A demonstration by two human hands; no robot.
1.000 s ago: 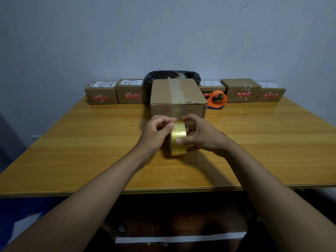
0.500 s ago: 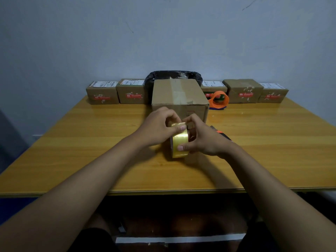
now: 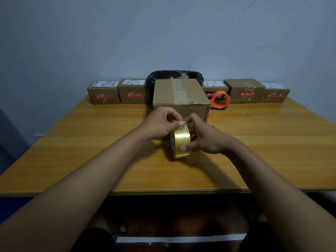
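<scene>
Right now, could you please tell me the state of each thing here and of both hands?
tape roll, on edge, held by both hands
left hand, pinches the roll's top
right hand, grips the roll's side
large box, closed, taped shut
small boxes, closed
orange tape dispenser, untouched on the table
black bin bag, open at the top

The left forearm (image 3: 91, 179) and right forearm (image 3: 263, 179) reach forward and converge on the tape roll (image 3: 181, 142). The left hand (image 3: 161, 124) is curled left of the roll, its fingers (image 3: 179, 118) pinching at the roll's top edge. The right hand (image 3: 203, 137) grips the roll from the right, thumb (image 3: 184, 148) pressed on its outer band.
</scene>
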